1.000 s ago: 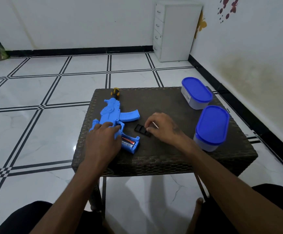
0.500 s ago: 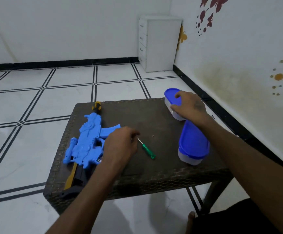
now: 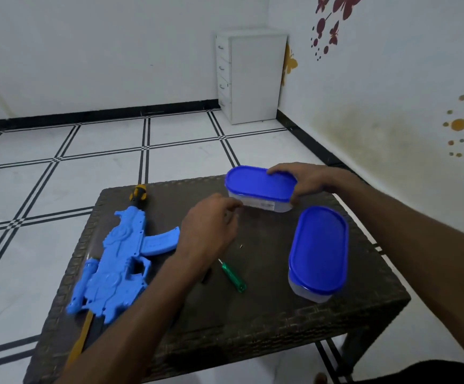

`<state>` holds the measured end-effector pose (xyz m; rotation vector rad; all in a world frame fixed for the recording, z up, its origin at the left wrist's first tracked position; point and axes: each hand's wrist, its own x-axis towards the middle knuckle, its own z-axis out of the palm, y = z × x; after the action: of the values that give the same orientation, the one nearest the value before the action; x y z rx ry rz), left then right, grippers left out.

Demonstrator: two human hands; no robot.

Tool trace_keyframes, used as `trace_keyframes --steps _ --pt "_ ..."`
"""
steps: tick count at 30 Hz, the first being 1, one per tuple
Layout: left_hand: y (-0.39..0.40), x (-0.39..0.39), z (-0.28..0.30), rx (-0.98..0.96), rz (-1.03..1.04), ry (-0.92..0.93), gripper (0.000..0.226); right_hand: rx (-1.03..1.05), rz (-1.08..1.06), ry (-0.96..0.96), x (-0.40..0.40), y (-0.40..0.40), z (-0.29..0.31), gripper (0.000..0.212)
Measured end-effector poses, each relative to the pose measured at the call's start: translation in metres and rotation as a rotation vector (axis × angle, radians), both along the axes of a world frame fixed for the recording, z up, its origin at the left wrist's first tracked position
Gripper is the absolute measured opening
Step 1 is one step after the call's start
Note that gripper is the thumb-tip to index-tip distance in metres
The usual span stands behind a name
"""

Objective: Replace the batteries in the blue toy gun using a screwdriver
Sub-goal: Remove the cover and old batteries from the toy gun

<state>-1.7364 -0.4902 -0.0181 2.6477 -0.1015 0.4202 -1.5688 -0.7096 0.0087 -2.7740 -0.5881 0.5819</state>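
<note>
Hands reach over a dark woven table (image 3: 253,328). The right hand (image 3: 312,180) grips the far box (image 3: 258,188), a clear box with a blue lid, with its fingers curled over the lid and its thumb on the near end. The left hand (image 3: 208,234) hovers above the table just beside that box, with its fingers loosely bent and nothing in them. The blue toy gun (image 3: 120,261) lies flat on the left side of the table. A small green screwdriver (image 3: 232,275) lies between the gun and a second blue-lidded box (image 3: 318,250) on the right. A tiny screw (image 3: 241,246) lies near the screwdriver.
</note>
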Motion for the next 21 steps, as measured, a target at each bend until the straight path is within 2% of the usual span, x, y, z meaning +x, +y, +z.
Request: trace_keyframes --steps 3,5,9,13,15,17,21 --pt "0.002 0.022 0.001 0.023 -0.021 -0.015 0.049 0.099 0.063 0.034 0.005 0.003 0.010 0.081" --pt "0.000 0.037 0.001 0.050 -0.043 0.004 0.062 0.178 0.032 0.050 0.008 0.006 0.011 0.077" --pt "-0.011 0.066 0.001 0.118 -0.080 0.218 0.086 0.360 -0.143 0.070 0.007 0.010 0.003 0.066" --pt "-0.015 0.093 -0.007 0.178 -0.085 0.361 0.089 0.301 -0.290 -0.081 0.004 0.011 -0.005 0.029" --pt "-0.011 0.100 -0.009 0.259 -0.074 0.333 0.086 0.224 -0.380 -0.093 0.002 0.009 -0.008 0.031" --pt "-0.010 0.099 -0.009 0.371 -0.046 0.264 0.086 0.202 -0.428 0.013 -0.001 0.005 -0.010 0.041" --pt "-0.015 0.088 -0.006 0.507 0.039 0.242 0.102 0.258 -0.469 0.051 0.001 0.007 -0.010 0.043"
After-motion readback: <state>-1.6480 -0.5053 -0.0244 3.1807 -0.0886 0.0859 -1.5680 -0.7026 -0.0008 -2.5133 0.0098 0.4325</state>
